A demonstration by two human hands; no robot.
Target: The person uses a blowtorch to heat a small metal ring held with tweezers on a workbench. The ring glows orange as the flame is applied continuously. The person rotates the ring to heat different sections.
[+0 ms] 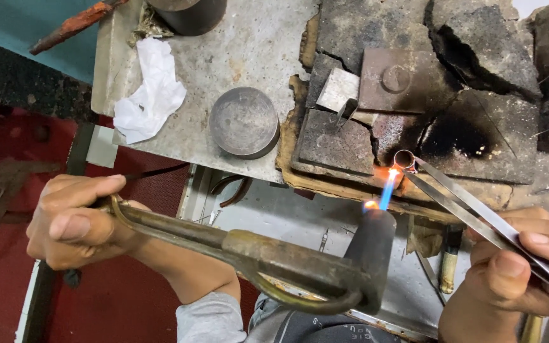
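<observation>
My left hand [71, 219] grips the brass handle of a gas torch [300, 267]. Its dark nozzle points up and throws a small blue flame [387, 188] with an orange tip. My right hand [516, 267] is closed on long steel tweezers [471, 206]. The tweezer tips hold a small metal ring [404, 159] over the scorched soldering block [465, 136], right at the tip of the flame.
A round metal dish [244, 122] and crumpled white paper [147, 89] lie on the grey slab [249, 44]. Cracked fire bricks [484, 44] fill the back right. A dark cylinder [189, 13] stands at the top. A small metal piece [338, 89] rests on the charred blocks.
</observation>
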